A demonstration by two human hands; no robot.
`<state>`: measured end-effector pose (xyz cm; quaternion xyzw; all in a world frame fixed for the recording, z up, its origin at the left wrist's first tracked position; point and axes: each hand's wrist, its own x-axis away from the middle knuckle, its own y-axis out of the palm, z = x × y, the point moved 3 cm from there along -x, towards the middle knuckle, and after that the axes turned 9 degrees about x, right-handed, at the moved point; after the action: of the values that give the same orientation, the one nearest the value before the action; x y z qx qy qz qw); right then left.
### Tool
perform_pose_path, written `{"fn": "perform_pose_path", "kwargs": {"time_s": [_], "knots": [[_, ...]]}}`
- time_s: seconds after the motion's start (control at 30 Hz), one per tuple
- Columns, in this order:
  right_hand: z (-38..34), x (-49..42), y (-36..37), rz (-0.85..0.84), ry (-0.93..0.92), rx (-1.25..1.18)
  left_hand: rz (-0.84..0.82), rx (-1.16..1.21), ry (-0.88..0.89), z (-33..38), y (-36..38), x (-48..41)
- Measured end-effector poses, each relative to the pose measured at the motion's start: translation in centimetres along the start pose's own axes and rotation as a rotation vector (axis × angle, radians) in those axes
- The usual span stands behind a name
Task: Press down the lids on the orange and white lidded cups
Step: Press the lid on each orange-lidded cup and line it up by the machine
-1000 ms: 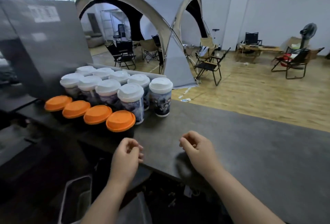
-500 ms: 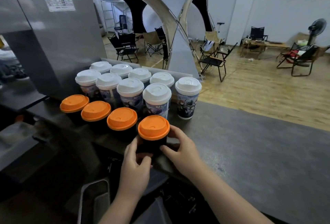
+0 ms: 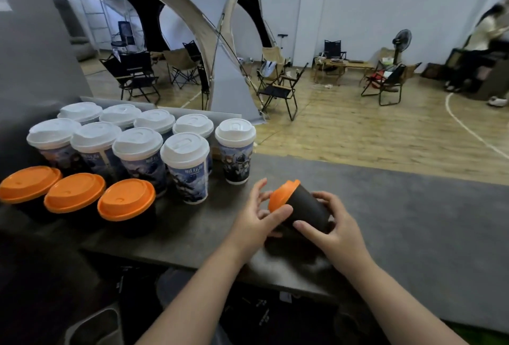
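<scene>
Two hands hold one black cup (image 3: 305,209) tipped sideways: right hand (image 3: 334,230) grips it, left hand (image 3: 257,219) pinches the orange lid (image 3: 281,197). Best to press all round its rim.

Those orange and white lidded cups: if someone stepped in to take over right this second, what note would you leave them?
Left hand: fingers on the orange lid of the tilted black cup.
Right hand: gripping that cup's body, held just above the grey counter.
Three more orange-lidded cups stand in a row at left; nine white-lidded cups stand behind them.
Done: cannot tell which lids are already pressed.
Left: seat this lid, set the cup down, then check the rest.
</scene>
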<state>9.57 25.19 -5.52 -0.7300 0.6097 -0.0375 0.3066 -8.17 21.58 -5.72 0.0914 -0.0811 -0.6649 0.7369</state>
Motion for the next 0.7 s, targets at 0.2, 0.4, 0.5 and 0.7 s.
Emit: {"fn": "perform_pose_path", "kwargs": {"time_s": [0.2, 0.4, 0.5, 0.7], "knots": [[0.5, 0.2, 0.4, -0.021, -0.038, 0.020, 0.019, -0.076, 0.084, -0.6, 1.2, -1.0], [0.6, 0.2, 0.3, -0.027, -0.077, -0.040, -0.041, 0.033, 0.035, -0.6, 0.3, -0.9], [0.9, 0.3, 0.3, -0.014, -0.102, -0.047, -0.031, 0.075, 0.003, -0.5, 0.4, -1.0], [1.0, 0.1, 0.6, -0.027, -0.072, 0.020, -0.014, 0.089, 0.040, -0.8, -0.1, -1.1]]}}
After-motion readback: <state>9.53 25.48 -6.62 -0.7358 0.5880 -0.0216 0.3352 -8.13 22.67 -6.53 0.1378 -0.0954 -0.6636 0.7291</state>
